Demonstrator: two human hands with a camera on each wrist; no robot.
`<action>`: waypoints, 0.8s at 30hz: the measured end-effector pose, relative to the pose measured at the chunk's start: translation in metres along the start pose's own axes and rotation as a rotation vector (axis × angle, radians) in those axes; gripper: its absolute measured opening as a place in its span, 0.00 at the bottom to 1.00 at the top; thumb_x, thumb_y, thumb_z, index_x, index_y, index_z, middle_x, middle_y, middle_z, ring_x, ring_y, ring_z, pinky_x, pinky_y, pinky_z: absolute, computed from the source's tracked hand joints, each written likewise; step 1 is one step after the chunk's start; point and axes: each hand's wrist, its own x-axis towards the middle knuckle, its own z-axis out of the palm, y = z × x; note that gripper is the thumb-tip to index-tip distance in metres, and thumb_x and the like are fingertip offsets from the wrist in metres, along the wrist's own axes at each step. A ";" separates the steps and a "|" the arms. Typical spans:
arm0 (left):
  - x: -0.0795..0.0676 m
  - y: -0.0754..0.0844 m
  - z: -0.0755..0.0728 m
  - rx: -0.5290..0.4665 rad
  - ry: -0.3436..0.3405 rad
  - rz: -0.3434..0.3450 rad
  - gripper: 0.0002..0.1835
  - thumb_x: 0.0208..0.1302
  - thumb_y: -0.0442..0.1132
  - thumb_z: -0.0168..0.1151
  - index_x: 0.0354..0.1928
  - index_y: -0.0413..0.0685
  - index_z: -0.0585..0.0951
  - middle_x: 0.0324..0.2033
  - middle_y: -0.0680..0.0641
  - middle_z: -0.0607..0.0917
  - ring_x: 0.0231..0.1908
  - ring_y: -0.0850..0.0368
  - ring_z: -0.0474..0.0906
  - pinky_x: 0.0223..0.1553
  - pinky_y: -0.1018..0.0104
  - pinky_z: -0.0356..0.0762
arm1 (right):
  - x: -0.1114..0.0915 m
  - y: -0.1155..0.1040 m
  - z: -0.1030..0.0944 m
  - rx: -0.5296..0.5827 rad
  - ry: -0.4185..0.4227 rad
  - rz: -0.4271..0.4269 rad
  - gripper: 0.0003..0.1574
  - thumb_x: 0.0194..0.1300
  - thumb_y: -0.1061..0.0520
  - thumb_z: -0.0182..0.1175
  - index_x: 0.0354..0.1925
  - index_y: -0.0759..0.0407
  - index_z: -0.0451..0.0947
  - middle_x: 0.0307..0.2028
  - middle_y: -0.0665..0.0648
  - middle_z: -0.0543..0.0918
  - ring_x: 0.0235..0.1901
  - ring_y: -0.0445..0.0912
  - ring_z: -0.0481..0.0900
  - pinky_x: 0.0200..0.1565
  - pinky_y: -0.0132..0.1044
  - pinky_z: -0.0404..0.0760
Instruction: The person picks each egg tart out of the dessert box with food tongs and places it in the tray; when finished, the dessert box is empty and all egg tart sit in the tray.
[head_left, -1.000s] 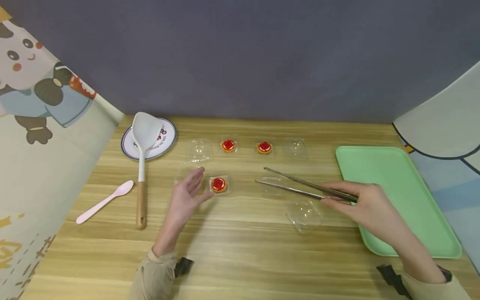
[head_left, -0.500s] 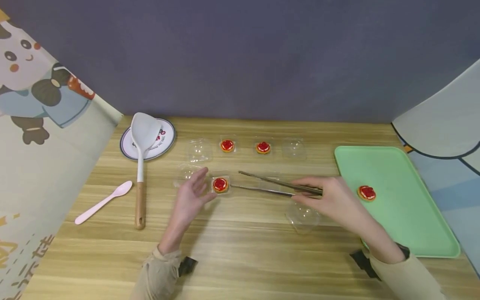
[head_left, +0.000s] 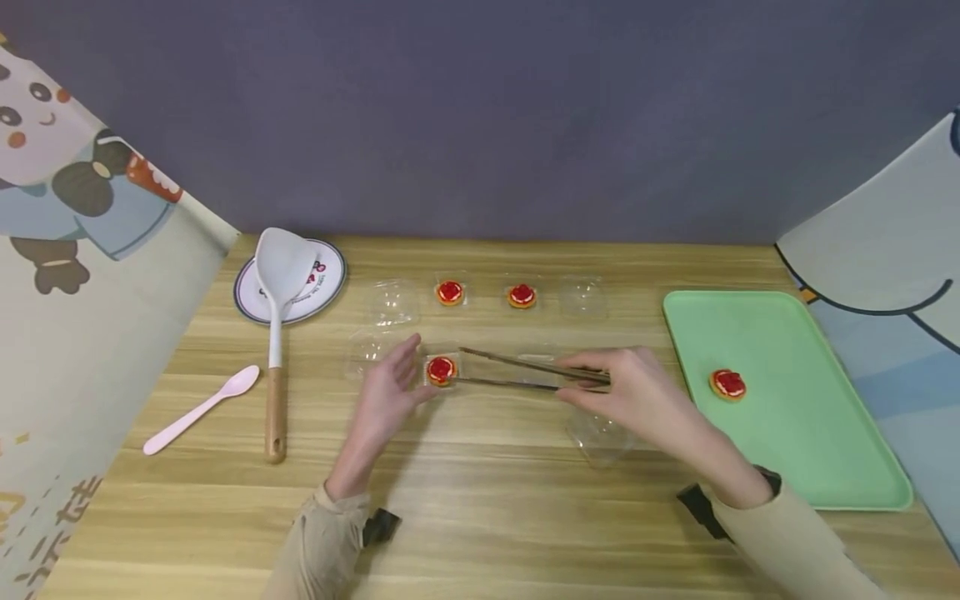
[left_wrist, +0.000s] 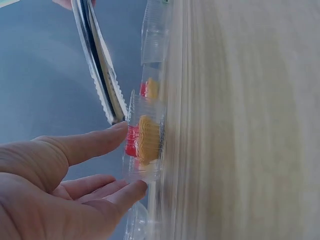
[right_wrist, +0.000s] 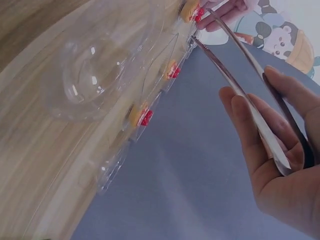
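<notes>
My right hand (head_left: 622,383) grips metal tongs (head_left: 517,367), their arms spread apart. The tongs' tips are at the right side of a small tart (head_left: 441,371) with a red topping and yellow base. It sits in a clear plastic box (left_wrist: 142,172) on the table. My left hand (head_left: 386,396) is on the left side of that box, thumb and fingers spread and fingertips at its edge in the left wrist view. Two more tarts, a left one (head_left: 450,292) and a right one (head_left: 521,296), sit in clear boxes behind. Another tart (head_left: 727,384) lies on the green tray (head_left: 810,450).
A white spatula (head_left: 276,333) with a wooden handle lies across a patterned plate (head_left: 330,292) at the left. Nearby is a pink spoon (head_left: 202,408). Clear lids, such as a front one (head_left: 600,433), lie about the table. A dark panel (head_left: 495,125) stands behind.
My right hand has moved left from the tray with the tongs, bringing their tips to the front tart. A tart on the tray has come into view. My left hand has shifted slightly right.
</notes>
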 end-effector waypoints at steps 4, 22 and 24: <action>0.001 -0.001 0.000 0.012 -0.007 0.000 0.50 0.61 0.23 0.74 0.82 0.36 0.58 0.79 0.34 0.63 0.76 0.35 0.64 0.75 0.50 0.69 | 0.005 -0.002 0.002 -0.011 -0.012 -0.020 0.21 0.65 0.55 0.78 0.55 0.60 0.90 0.29 0.55 0.90 0.12 0.31 0.47 0.15 0.29 0.55; 0.004 -0.006 0.000 -0.016 -0.012 -0.004 0.50 0.61 0.21 0.73 0.82 0.37 0.59 0.78 0.33 0.64 0.75 0.34 0.66 0.72 0.54 0.73 | 0.026 -0.010 -0.002 -0.052 -0.136 -0.041 0.21 0.66 0.57 0.77 0.56 0.61 0.90 0.49 0.61 0.92 0.23 0.37 0.83 0.19 0.28 0.69; 0.004 -0.006 0.000 -0.022 -0.013 -0.007 0.50 0.61 0.21 0.73 0.83 0.37 0.59 0.78 0.33 0.64 0.75 0.34 0.67 0.72 0.54 0.74 | 0.027 -0.011 -0.001 -0.057 -0.134 -0.049 0.21 0.66 0.58 0.77 0.55 0.61 0.90 0.50 0.61 0.91 0.31 0.42 0.90 0.23 0.29 0.79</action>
